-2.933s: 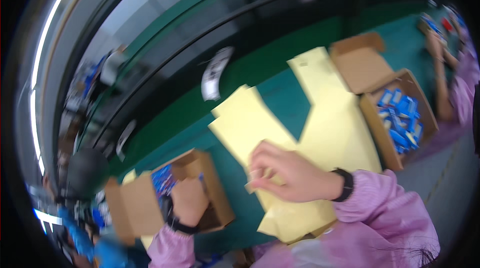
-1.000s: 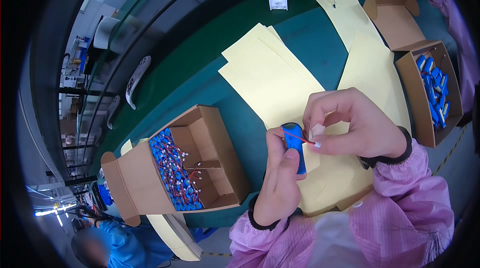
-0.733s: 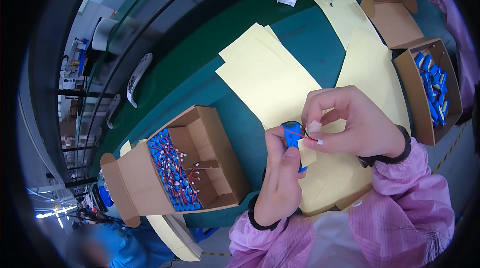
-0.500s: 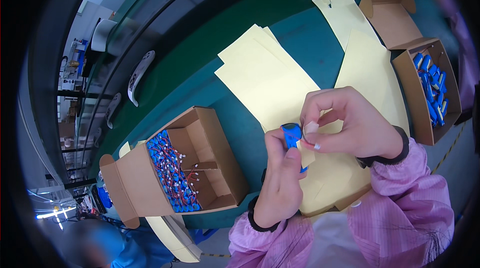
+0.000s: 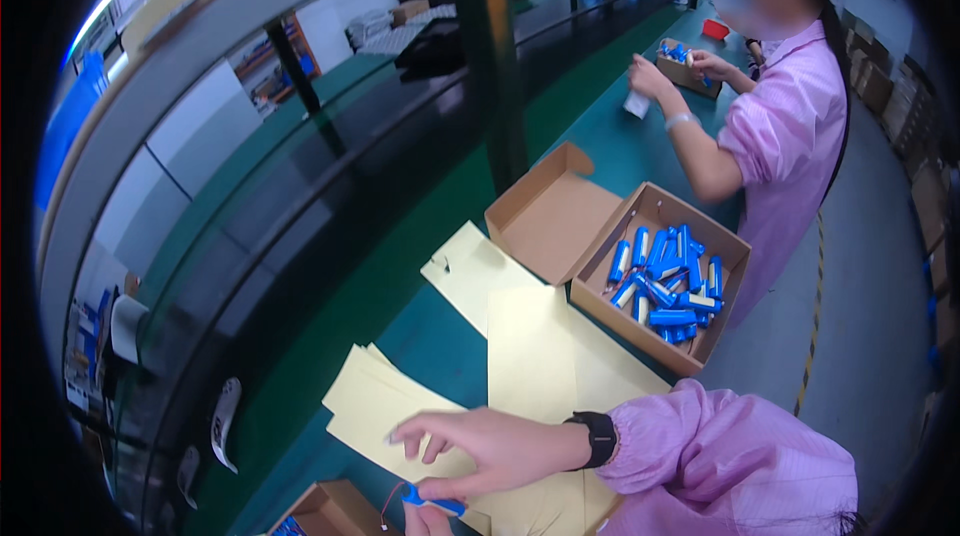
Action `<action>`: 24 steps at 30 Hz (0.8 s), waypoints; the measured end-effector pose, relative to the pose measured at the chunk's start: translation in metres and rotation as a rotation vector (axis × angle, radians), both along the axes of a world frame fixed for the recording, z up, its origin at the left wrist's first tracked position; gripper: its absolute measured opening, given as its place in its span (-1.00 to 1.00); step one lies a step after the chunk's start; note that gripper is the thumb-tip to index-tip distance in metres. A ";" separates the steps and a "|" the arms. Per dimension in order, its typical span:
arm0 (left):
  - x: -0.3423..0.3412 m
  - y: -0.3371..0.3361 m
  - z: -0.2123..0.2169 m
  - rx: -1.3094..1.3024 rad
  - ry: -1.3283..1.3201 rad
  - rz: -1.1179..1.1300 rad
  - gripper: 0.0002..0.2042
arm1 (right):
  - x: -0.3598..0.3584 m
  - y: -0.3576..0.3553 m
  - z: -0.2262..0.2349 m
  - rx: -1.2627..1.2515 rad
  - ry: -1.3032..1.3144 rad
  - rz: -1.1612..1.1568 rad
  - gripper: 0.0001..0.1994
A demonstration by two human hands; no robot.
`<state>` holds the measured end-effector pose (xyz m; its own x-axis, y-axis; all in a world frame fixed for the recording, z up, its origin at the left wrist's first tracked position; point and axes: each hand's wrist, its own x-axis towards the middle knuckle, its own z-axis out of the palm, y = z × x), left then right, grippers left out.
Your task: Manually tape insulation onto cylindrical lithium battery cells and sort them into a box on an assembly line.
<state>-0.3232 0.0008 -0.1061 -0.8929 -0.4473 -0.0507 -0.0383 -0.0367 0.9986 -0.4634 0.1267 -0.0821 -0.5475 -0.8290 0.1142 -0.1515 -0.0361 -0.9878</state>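
Observation:
At the bottom edge, my left hand (image 5: pixel 428 522) shows only its fingertips, closed on a small blue battery pack (image 5: pixel 445 505). A thin red lead (image 5: pixel 389 502) with a small white plug hangs off its left end. Directly above is my right hand (image 5: pixel 482 448), reaching in from the right. Its fingers are spread apart over yellow sheets, and its thumb lies close against the pack; whether it touches cannot be made out. The rest of my left hand is out of the picture.
Yellow card sheets (image 5: pixel 530 346) overlap on the green table. An open cardboard box (image 5: pixel 715 346) holds loose blue battery packs (image 5: pixel 660 281). Another box (image 5: pixel 335 508) is cut off at the bottom. Beyond, a co-worker in pink (image 5: pixel 790 126) handles items by a smaller box (image 5: pixel 690 79).
My view has swung up and right, bringing the co-worker into sight. My right hand has let go of the plug and lead and spread its fingers. The pack stays in my left hand.

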 end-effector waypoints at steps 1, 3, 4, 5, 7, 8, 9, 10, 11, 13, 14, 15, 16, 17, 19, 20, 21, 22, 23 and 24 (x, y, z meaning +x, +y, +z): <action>0.001 0.000 -0.002 -0.008 0.022 -0.012 -0.66 | 0.003 -0.001 -0.002 -0.008 0.022 -0.012 -0.39; 0.007 -0.002 -0.003 0.169 0.035 0.022 -0.65 | 0.007 -0.002 -0.003 -0.054 0.106 0.062 -0.42; 0.010 -0.002 -0.004 0.259 0.038 0.038 -0.64 | 0.008 0.000 -0.001 -0.059 0.122 0.053 -0.42; 0.010 -0.002 0.000 0.348 0.038 0.057 -0.63 | 0.011 0.000 0.003 -0.100 0.102 0.110 -0.38; 0.002 0.005 0.002 0.304 0.048 0.173 -0.63 | 0.019 0.001 0.006 -0.201 0.080 0.166 -0.31; 0.002 0.006 -0.001 0.297 0.053 0.171 -0.63 | 0.024 0.005 0.015 -0.208 0.085 0.165 -0.31; 0.003 0.006 -0.006 -0.177 0.125 0.191 -0.64 | 0.030 0.012 0.027 -0.213 0.125 0.120 -0.36; 0.006 0.007 -0.010 -0.651 0.194 0.202 -0.64 | 0.034 0.019 0.034 -0.217 0.163 0.072 -0.40; 0.006 0.012 0.001 -0.404 0.092 0.127 -0.63 | 0.037 0.024 0.035 -0.144 0.291 0.046 -0.26; 0.013 0.013 0.005 -0.360 -0.043 0.005 -0.59 | 0.048 0.041 0.046 -0.140 0.302 -0.061 -0.38; 0.015 0.015 0.007 -0.320 -0.176 -0.112 -0.54 | 0.052 0.047 0.050 -0.141 0.317 -0.162 -0.49; 0.018 0.019 0.010 -0.068 -0.265 -0.136 -0.42 | 0.047 0.051 0.042 0.113 0.177 0.014 -0.31; 0.018 0.026 0.012 -0.103 -0.142 -0.268 -0.37 | 0.049 0.060 0.045 0.120 0.173 0.007 -0.31; 0.017 0.031 0.018 -0.138 -0.029 -0.378 -0.31 | 0.047 0.068 0.052 0.173 0.112 -0.036 -0.41; 0.017 0.027 0.022 -0.147 -0.041 -0.491 -0.39 | 0.041 0.095 0.050 0.203 0.211 -0.198 -0.57; 0.017 0.024 0.025 -0.135 -0.060 -0.485 -0.39 | 0.036 0.113 0.045 0.177 0.371 -0.311 -0.64; 0.017 0.018 0.026 -0.405 -0.037 -0.476 -0.46 | 0.028 0.127 0.054 0.357 0.405 -0.450 -0.72; 0.018 0.013 0.027 -0.670 -0.024 -0.469 -0.52 | 0.021 0.136 0.059 0.494 0.522 -0.652 -0.69; 0.017 0.010 0.029 -0.649 -0.065 -0.453 -0.52 | 0.015 0.150 0.056 0.534 0.693 -0.837 -0.63; 0.017 0.008 0.032 -0.753 -0.097 -0.457 -0.55 | 0.010 0.156 0.066 0.632 0.673 -0.987 -0.61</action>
<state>-0.3060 0.0090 -0.0743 -0.9996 0.0071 0.0290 0.0263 0.6686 0.7431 -0.4534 0.2829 -0.0165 -0.9296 -0.1359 0.3426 -0.3078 0.7974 -0.5191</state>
